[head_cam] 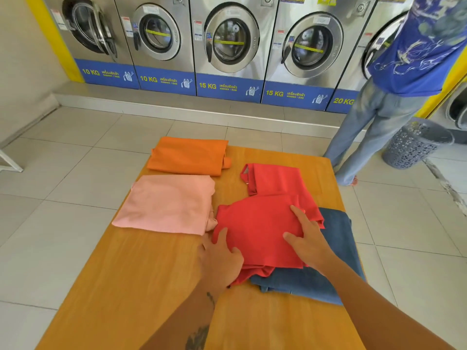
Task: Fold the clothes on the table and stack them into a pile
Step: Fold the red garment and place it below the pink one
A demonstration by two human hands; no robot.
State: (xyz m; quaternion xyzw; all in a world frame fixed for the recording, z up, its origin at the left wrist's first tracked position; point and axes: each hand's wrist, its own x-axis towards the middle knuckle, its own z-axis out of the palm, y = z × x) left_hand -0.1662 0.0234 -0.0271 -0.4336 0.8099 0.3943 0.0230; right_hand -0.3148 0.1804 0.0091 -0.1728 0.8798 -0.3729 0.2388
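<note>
Low in the frame, the left hand lies open on the near left edge of the red garment, thumb on top. The right hand presses flat, fingers spread, on its right side. The garment partly overlaps blue denim on the wooden table. Left of center lies a folded pink cloth; above it, a folded orange cloth. Across the top stand 5 washing machines.
</note>
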